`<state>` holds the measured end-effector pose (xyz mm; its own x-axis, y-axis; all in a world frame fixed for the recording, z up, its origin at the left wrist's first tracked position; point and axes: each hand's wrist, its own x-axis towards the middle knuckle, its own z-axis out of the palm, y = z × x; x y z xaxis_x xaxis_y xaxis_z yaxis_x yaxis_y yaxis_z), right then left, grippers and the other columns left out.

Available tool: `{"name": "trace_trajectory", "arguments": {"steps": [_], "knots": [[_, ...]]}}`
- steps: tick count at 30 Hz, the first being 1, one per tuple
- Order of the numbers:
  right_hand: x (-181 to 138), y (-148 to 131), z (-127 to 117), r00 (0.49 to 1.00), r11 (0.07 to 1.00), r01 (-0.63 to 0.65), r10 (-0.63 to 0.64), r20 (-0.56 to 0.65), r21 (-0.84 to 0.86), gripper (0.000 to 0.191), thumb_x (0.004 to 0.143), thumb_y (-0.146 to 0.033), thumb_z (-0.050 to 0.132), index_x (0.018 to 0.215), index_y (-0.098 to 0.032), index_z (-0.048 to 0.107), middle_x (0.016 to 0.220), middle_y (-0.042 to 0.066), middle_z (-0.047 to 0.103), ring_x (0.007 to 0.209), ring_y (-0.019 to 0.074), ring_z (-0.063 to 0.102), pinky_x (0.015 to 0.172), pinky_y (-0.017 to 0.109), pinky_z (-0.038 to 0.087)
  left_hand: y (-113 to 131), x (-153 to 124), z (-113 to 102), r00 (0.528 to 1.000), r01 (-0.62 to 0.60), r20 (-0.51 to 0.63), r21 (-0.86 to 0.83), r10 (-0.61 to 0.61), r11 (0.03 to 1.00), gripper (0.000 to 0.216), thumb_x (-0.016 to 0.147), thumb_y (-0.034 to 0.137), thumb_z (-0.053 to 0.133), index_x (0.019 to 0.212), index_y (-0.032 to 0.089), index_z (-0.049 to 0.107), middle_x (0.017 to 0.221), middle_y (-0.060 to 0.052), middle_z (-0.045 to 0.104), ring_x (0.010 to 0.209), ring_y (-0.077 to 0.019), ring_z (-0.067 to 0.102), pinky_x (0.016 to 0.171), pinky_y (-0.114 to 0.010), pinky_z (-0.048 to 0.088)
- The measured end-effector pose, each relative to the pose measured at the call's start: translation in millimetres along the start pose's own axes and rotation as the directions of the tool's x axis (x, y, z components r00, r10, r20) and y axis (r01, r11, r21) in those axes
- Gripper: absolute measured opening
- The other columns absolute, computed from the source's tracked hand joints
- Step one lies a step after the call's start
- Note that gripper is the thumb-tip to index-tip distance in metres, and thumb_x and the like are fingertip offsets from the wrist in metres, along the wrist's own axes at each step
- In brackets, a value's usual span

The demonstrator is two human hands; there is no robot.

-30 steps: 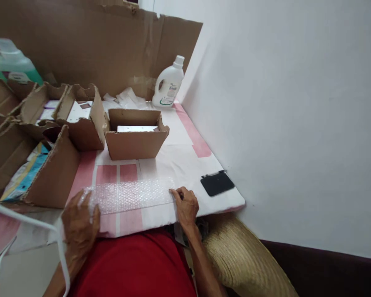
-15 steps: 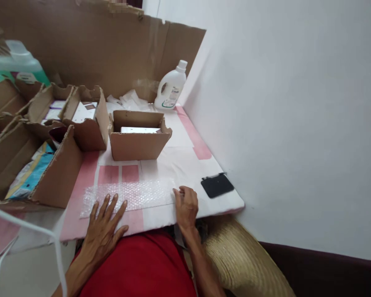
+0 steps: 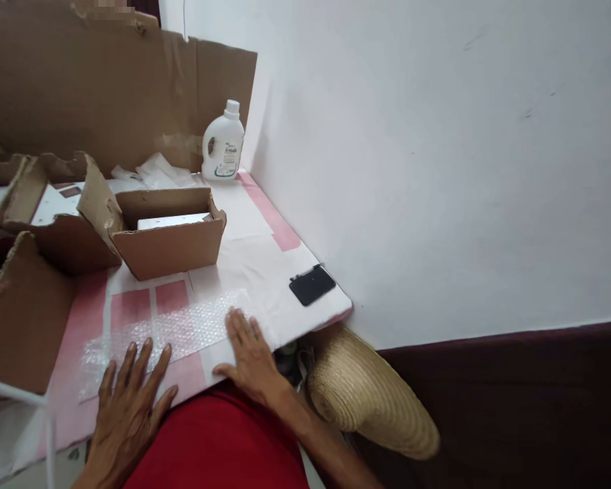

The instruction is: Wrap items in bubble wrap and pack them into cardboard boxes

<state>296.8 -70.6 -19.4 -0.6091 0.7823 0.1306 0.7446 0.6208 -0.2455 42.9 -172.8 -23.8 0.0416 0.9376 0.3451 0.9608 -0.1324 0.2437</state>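
Observation:
A strip of clear bubble wrap [image 3: 183, 328] lies flat across the front of the table. My left hand [image 3: 130, 390] rests on its left part and near edge, palm down with the fingers spread. At the strip's right end, my right hand [image 3: 249, 356] lies flat, fingertips on or just beside the wrap and thumb stretched out to the left. Both hands are open and grip nothing. Just behind the wrap stands a cardboard box [image 3: 170, 251] with a white flat item [image 3: 170, 221] inside.
More cardboard boxes [image 3: 41, 305] crowd the left side. A white jug [image 3: 224, 146] and clear plastic bags [image 3: 163, 173] stand by the cardboard panel [image 3: 132, 88]. A black flat object [image 3: 312, 285] lies near the right edge, beside the wall. Below hangs a straw hat [image 3: 371, 397].
My view has turned to the right, so the things shift left in it. My right hand has gone from curled fingers to flat and stretched out. The left hand stays spread on the wrap.

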Motion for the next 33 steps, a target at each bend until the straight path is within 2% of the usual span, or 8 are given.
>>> {"name": "trace_trajectory", "arguments": {"steps": [4, 12, 15, 17, 21, 26, 28, 33], "knots": [[-8.3, 24.7, 3.0, 0.981, 0.98, -0.192, 0.191, -0.032, -0.04, 0.101, 0.095, -0.07, 0.048, 0.163, -0.009, 0.005, 0.167, 0.022, 0.019, 0.157, 0.0327, 0.016, 0.123, 0.056, 0.021, -0.2, -0.5, -1.8, 1.0, -0.006, 0.019, 0.022, 0.006, 1.0, 0.068, 0.095, 0.036, 0.053, 0.158, 0.036, 0.03, 0.165, -0.01, 0.034, 0.154, -0.0351, 0.025, 0.123, -0.06, 0.015], [-7.0, 14.6, 3.7, 0.973, 0.982, -0.19, 0.187, -0.134, -0.015, 0.106, 0.093, -0.07, 0.05, 0.163, -0.009, 0.0, 0.165, 0.026, 0.021, 0.154, 0.039, 0.02, 0.119, 0.063, 0.022, -5.0, 3.6, -7.9, 0.997, -0.077, 0.026, 0.12, 0.075, 0.99, 0.063, 0.093, 0.04, 0.055, 0.153, 0.027, 0.042, 0.156, -0.014, 0.048, 0.147, -0.0344, 0.037, 0.12, -0.054, 0.023], [0.1, -8.2, -6.7, 0.977, 0.997, -0.073, 0.073, -0.202, 0.007, 0.099, 0.095, -0.063, 0.054, 0.164, -0.01, 0.006, 0.166, 0.025, 0.019, 0.155, 0.0402, 0.016, 0.12, 0.064, 0.018, -9.7, 4.9, -30.3, 0.998, -0.052, -0.042, 0.102, 0.057, 0.993, 0.059, 0.094, 0.04, 0.054, 0.15, 0.024, 0.043, 0.147, -0.015, 0.055, 0.139, -0.0302, 0.048, 0.115, -0.047, 0.033], [6.5, -30.4, -11.1, 0.977, 0.993, 0.108, -0.098, -0.188, 0.048, 0.086, 0.099, -0.055, 0.053, 0.163, -0.012, 0.015, 0.166, 0.02, 0.026, 0.156, 0.0363, 0.017, 0.122, 0.058, 0.018, -14.7, 1.9, -48.8, 0.99, 0.091, -0.12, 0.105, -0.078, 0.99, 0.05, 0.096, 0.042, 0.05, 0.141, 0.021, 0.05, 0.134, -0.015, 0.063, 0.123, -0.0287, 0.059, 0.105, -0.043, 0.044], [19.4, -66.4, -4.4, 0.938, 0.935, 0.329, -0.307, -0.163, 0.133, 0.065, 0.102, -0.05, 0.049, 0.154, -0.013, 0.038, 0.157, 0.015, 0.045, 0.149, 0.0326, 0.032, 0.117, 0.05, 0.028, -25.3, -6.5, -76.6, 0.858, 0.513, -0.115, 0.136, -0.5, 0.848, 0.058, 0.094, 0.061, 0.04, 0.12, 0.013, 0.057, 0.104, -0.017, 0.068, 0.092, -0.0308, 0.067, 0.081, -0.043, 0.053], [29.9, -75.2, 8.5, 0.94, 0.924, 0.335, -0.315, -0.126, 0.187, 0.061, 0.1, -0.058, 0.049, 0.144, -0.015, 0.049, 0.142, 0.015, 0.059, 0.128, 0.0328, 0.049, 0.1, 0.048, 0.038, -27.5, 2.5, -87.2, 0.659, 0.73, 0.127, 0.131, -0.741, 0.671, 0.05, 0.086, 0.066, 0.041, 0.092, 0.02, 0.059, 0.087, -0.013, 0.07, 0.082, -0.0314, 0.069, 0.07, -0.041, 0.052], [33.2, -75.8, 9.1, 0.94, 0.921, 0.341, -0.329, -0.096, 0.185, 0.06, 0.1, -0.058, 0.05, 0.142, -0.015, 0.05, 0.137, 0.015, 0.062, 0.121, 0.0319, 0.052, 0.094, 0.046, 0.04, -26.2, 10.1, -89.6, 0.629, 0.757, 0.158, 0.101, -0.761, 0.646, 0.043, 0.083, 0.063, 0.044, 0.084, 0.022, 0.059, 0.08, -0.011, 0.07, 0.077, -0.0305, 0.069, 0.067, -0.039, 0.05], [40.7, -81.6, 8.2, 0.953, 0.939, 0.304, -0.299, -0.053, 0.16, 0.057, 0.095, -0.054, 0.063, 0.136, -0.016, 0.051, 0.13, 0.013, 0.064, 0.112, 0.0306, 0.053, 0.086, 0.046, 0.041, -27.1, 19.7, -92.2, 0.625, 0.771, 0.216, -0.025, -0.75, 0.636, 0.034, 0.076, 0.058, 0.052, 0.072, 0.025, 0.059, 0.065, -0.004, 0.067, 0.06, -0.024, 0.063, 0.06, -0.033, 0.045]]}}
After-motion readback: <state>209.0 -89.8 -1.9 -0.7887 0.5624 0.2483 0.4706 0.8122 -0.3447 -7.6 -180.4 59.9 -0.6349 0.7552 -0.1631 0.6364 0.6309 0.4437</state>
